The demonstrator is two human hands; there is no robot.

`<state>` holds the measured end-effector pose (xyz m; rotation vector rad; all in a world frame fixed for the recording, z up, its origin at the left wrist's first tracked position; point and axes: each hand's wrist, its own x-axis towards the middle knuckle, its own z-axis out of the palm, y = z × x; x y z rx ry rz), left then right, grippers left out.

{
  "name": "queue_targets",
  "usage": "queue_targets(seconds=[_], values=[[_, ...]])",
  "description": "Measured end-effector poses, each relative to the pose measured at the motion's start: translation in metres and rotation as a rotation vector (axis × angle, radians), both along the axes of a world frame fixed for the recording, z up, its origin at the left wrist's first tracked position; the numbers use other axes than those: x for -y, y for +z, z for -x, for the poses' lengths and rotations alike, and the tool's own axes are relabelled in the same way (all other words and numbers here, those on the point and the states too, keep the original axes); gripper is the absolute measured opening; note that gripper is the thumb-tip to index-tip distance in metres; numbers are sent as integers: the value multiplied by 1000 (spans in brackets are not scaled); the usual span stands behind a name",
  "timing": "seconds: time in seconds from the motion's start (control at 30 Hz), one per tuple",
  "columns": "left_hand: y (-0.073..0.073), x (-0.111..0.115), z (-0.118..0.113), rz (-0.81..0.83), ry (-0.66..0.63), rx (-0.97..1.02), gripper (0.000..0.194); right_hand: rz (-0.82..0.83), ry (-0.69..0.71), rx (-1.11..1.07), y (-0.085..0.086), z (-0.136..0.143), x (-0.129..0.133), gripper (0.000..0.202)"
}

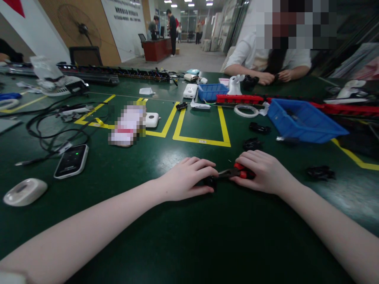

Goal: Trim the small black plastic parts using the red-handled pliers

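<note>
Red-handled pliers (241,171) are gripped in my right hand (262,171), their dark jaws pointing left. My left hand (189,179) has its fingers curled round a small black part (211,180) at the tip of the jaws. Fingers partly cover the part, so its shape is unclear. Both hands are low over the green table (189,244). Just beyond my right hand sits a black part (251,144), with another black part (259,127) behind it. A third (320,172) lies to the right.
A blue bin (306,122) stands at the right, near a red rail (239,99). Yellow tape (201,141) marks the table. On the left are cables (38,128), a black-screened device (71,161) and a white mouse (25,192). Across the table sits a person (245,55).
</note>
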<state>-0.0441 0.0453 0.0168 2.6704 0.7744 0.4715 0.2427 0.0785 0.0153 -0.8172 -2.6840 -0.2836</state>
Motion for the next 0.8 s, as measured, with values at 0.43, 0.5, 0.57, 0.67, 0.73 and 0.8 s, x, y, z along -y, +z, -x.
queue_targets(seconds=[0.43, 0.5, 0.57, 0.67, 0.73, 0.8], values=[[-1, 0, 0, 22, -9, 20, 35, -47, 25, -82, -1, -2, 0, 28], [0, 0, 0, 62, -3, 41, 35, -51, 23, -75, -1, -2, 0, 27], [1, 0, 0, 120, 8, 74, 35, -65, 24, -68, -1, -1, 0, 27], [0, -1, 0, 170, 21, 100, 34, -105, 24, -62, -1, 0, 1, 28], [0, -1, -1, 164, 22, 97, 34, -139, 21, -55, -1, 0, 2, 29], [-1, -2, -1, 144, 32, 90, 34, -172, 12, -49, -1, 0, 3, 30]])
